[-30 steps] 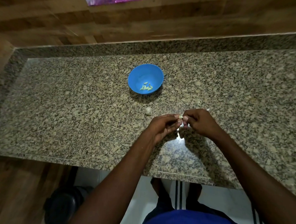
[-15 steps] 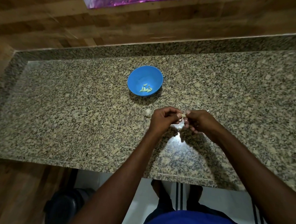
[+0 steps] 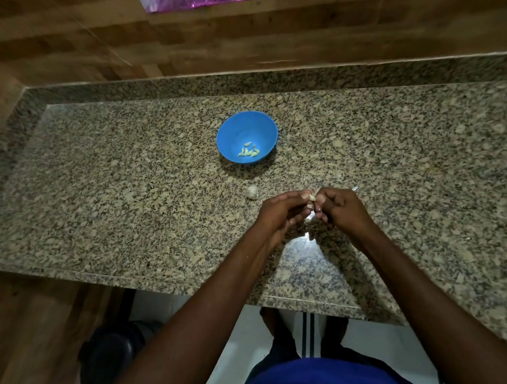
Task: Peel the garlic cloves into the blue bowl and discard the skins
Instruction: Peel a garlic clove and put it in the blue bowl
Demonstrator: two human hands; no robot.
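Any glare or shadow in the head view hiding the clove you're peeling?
Head view: dim overall; a bright glare patch on the countertop sits just below the hands, and their shadow darkens the stone around it. The garlic clove, pinched between the left hand and right hand, stays visible but small.

Home kitchen; granite counter [image 3: 128, 200]; wood-panelled wall [image 3: 78, 36]

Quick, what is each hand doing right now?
Left hand: fingers curled, pinching the garlic clove from the left.
Right hand: fingers curled, pinching the same clove from the right.
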